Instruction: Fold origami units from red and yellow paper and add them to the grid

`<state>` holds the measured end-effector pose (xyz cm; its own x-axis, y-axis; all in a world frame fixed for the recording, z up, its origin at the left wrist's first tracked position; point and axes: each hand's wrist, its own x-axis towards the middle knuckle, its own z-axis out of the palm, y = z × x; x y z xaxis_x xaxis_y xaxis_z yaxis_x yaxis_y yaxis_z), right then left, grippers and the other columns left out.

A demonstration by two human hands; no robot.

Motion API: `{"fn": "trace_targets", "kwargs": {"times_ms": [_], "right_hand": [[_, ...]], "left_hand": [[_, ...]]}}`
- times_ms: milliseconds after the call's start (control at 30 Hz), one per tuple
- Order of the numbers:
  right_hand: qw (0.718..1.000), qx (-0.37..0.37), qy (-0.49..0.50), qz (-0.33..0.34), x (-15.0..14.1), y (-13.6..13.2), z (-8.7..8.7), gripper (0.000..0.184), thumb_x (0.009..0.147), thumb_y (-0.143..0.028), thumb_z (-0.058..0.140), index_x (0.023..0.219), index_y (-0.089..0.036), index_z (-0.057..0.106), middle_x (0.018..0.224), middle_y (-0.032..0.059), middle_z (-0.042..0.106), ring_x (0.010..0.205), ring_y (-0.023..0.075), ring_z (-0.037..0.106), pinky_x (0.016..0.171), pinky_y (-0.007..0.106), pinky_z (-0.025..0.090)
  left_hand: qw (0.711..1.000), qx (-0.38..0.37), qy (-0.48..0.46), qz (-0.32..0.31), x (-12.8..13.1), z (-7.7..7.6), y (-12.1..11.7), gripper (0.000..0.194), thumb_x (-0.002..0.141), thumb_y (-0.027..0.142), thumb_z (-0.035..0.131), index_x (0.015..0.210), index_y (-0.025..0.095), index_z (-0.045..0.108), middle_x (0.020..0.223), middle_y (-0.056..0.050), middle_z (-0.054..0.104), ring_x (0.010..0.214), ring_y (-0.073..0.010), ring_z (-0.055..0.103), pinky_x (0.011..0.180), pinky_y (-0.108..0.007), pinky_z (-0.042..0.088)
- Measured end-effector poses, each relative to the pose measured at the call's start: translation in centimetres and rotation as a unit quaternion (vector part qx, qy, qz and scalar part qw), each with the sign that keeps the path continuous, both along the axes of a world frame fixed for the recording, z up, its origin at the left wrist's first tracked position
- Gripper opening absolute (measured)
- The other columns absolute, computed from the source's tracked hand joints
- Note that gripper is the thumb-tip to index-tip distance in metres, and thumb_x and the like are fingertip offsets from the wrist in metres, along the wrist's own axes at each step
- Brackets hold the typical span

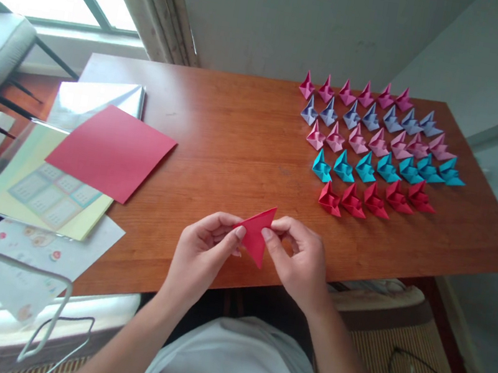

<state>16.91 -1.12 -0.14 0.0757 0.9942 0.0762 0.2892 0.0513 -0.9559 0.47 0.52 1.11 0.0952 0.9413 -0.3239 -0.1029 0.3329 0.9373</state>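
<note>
A small folded piece of red paper (256, 235) is held up over the front edge of the table, its pointed tips at the top right and bottom. My left hand (209, 243) pinches its left corner between thumb and fingers. On the other side, my right hand (297, 257) grips the right edge, thumb in front and fingers behind. To the right stand rows of folded paper figures; the nearest row is red (375, 201), then turquoise (386, 169), pink (379, 143), lavender (371, 117) and magenta (366, 95).
A stack of red paper sheets (110, 152) lies at the table's left, over a clear packet of yellow sheets (37, 178) and a printed white sheet (34, 259). Behind them is a silvery pack (102, 100). The wooden table (223, 138) meets the wall at the back. A chair (1, 46) stands left.
</note>
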Motion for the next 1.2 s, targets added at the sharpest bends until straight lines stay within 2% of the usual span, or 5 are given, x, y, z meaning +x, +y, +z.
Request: {"fn": "trace_targets", "kwargs": {"times_ms": [167, 333, 800, 1067, 1200], "right_hand": [[1.0, -0.017, 0.006, 0.017, 0.41, 0.24, 0.12, 0.015, 0.094, -0.033, 0.062, 0.083, -0.022, 0.066, 0.078, 0.0018, 0.069, 0.073, 0.0173, 0.064, 0.068, 0.029, 0.052], [0.999, -0.012, 0.035, -0.032, 0.5, 0.6, -0.38, 0.016, 0.095, -0.037, 0.062, 0.091, -0.023, 0.068, 0.083, 0.0025, 0.071, 0.076, 0.0181, 0.066, 0.07, 0.03, 0.053], [0.985, 0.092, -0.118, -0.089, -0.27, 0.85, -0.1, 0.012, 0.096, -0.026, 0.059, 0.086, -0.022, 0.064, 0.075, 0.0004, 0.067, 0.066, 0.0144, 0.06, 0.065, 0.027, 0.048], [0.992, -0.052, 0.108, 0.028, 0.41, 0.37, -0.33, 0.019, 0.099, -0.036, 0.058, 0.097, -0.023, 0.071, 0.085, 0.0005, 0.071, 0.076, 0.0152, 0.068, 0.067, 0.024, 0.053], [0.985, -0.077, 0.144, 0.053, 0.6, 0.07, -0.1, 0.016, 0.097, -0.034, 0.061, 0.098, -0.024, 0.074, 0.092, 0.0019, 0.074, 0.084, 0.0171, 0.071, 0.075, 0.027, 0.057]], "left_hand": [[1.0, 0.006, 0.008, -0.028, -0.1, -0.12, -0.16, 0.019, 0.083, 0.034, 0.078, 0.085, 0.016, 0.074, 0.076, -0.002, 0.074, 0.065, -0.0113, 0.066, 0.06, -0.018, 0.055], [0.998, -0.01, -0.015, -0.059, 0.05, -0.28, -0.32, 0.018, 0.085, 0.034, 0.076, 0.087, 0.016, 0.075, 0.077, -0.002, 0.075, 0.066, -0.0101, 0.066, 0.063, -0.018, 0.055], [0.995, -0.026, -0.042, -0.091, 0.62, 0.01, -0.56, 0.019, 0.087, 0.032, 0.075, 0.085, 0.014, 0.072, 0.07, -0.001, 0.072, 0.062, -0.009, 0.065, 0.061, -0.016, 0.053], [0.997, -0.022, -0.061, -0.033, -0.05, -0.66, -0.15, 0.016, 0.09, 0.031, 0.071, 0.092, 0.015, 0.072, 0.072, 0.0, 0.071, 0.063, -0.0082, 0.063, 0.061, -0.016, 0.052], [0.999, -0.01, -0.046, -0.025, -0.19, -0.63, 0.06, 0.018, 0.09, 0.032, 0.07, 0.093, 0.014, 0.072, 0.074, -0.001, 0.071, 0.065, -0.0086, 0.063, 0.061, -0.016, 0.052]]}}
